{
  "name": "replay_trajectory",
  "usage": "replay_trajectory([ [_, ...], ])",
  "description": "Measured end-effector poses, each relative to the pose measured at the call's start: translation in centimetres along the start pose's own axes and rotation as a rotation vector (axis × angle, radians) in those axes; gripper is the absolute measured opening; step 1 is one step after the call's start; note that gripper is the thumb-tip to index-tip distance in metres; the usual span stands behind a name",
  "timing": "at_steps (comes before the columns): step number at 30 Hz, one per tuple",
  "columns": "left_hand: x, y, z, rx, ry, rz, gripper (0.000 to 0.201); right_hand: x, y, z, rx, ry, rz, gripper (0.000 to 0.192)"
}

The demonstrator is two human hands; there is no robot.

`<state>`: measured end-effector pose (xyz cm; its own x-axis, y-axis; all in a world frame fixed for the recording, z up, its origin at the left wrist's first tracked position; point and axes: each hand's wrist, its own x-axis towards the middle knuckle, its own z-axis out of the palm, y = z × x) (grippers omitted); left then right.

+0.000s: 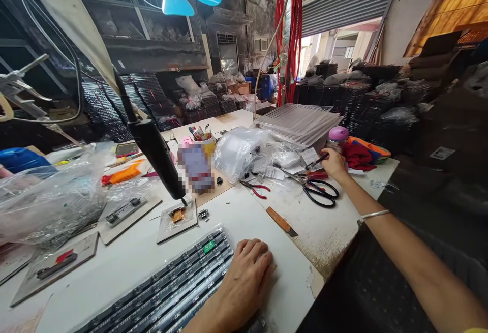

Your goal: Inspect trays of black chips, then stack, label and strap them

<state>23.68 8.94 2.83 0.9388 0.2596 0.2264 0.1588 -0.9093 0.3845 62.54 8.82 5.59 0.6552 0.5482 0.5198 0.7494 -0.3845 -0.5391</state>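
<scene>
My left hand [246, 274] lies palm down at the right end of a clear-wrapped tray of black strips [183, 277], fingers curled under; anything beneath them is hidden. Stretched out to the far right, my right hand [335, 164] is closed on a thin black pen-like tool [317, 161], whose exact kind I cannot tell. Close below that hand lie black-handled scissors [322, 193] and a red-handled tool [316, 176]. To their left are red-handled pliers [259, 189]. A knife with a wooden handle [280, 219] rests nearer my left hand.
A black electric screwdriver [156, 157] hangs over a small fixture board [163, 231] holding a part. Other fixture boards [129, 221] lie leftward. Clear plastic bags [240, 152], ribbed clear trays [297, 122] and a purple-capped bottle [338, 133] stand behind. The table edge [324, 277] drops off at right.
</scene>
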Motion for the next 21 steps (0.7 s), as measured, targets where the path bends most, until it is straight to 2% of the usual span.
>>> replay_trajectory([
  [3, 0.1, 0.0, -0.1, -0.003, -0.012, -0.008, 0.019, -2.0, -1.0, 0.2, 0.004, -0.060, -0.080, 0.026],
  [5, 0.1, 0.0, -0.1, -0.008, -0.015, -0.011, 0.020, -4.9, -2.8, 1.1, 0.042, -0.218, -0.218, 0.028],
  [8, 0.1, 0.0, -0.1, -0.013, -0.017, -0.016, 0.019, -9.8, -5.7, 2.7, 0.087, -0.508, -0.439, 0.019],
  [10, 0.0, 0.1, -0.1, -0.010, -0.013, -0.014, 0.019, -12.2, -7.0, 3.6, 0.066, -0.600, -0.493, 0.013],
  [13, 0.0, 0.1, -0.1, 0.003, -0.004, -0.012, 0.019, -13.1, -7.6, 4.4, -0.008, -0.595, -0.449, 0.008],
  [17, 0.0, 0.0, -0.2, 0.013, -0.003, -0.011, 0.019, -11.2, -6.9, 5.5, -0.058, -0.536, -0.332, 0.012],
  [21, 0.0, 0.0, -0.2, 0.011, 0.011, -0.008, 0.017, -9.4, -6.4, 6.8, -0.016, -0.487, -0.244, 0.017],
])
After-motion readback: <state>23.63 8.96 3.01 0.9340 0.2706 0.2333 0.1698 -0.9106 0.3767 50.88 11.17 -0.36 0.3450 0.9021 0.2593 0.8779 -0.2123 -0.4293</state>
